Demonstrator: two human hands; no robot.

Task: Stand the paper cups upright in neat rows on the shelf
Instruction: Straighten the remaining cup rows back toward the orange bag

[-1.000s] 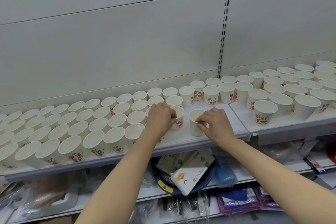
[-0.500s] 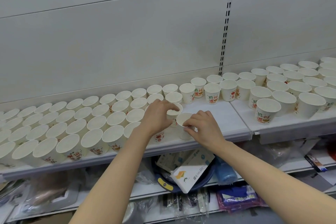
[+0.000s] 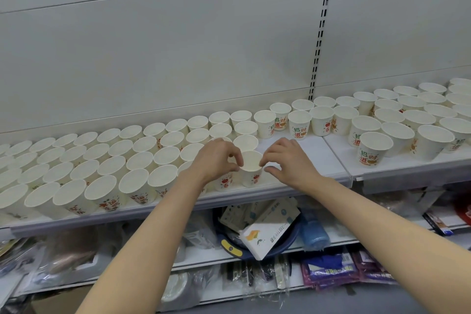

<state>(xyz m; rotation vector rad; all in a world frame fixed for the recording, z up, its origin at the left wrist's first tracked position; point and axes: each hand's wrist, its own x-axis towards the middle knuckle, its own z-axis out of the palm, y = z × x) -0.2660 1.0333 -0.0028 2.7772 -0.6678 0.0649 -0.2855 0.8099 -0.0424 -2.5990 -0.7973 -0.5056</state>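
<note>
Upper shelf (image 3: 300, 160): paper cups (image 3: 107, 160) upright in rows at left, further rows at right (image 3: 407, 120); bare gap between, w/ one row along the back. One cup (image 3: 251, 168) at left block's front-right corner, left hand (image 3: 216, 160) and right hand (image 3: 288, 160) either side. Lower shelf: basin (image 3: 285, 245) w/ packets.

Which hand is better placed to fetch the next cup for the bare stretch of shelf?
Right, probably. The right hand is on the side of the bare shelf and the loose cups beyond it. The left hand sits against the packed rows; both pinch the centre cup now.
</note>
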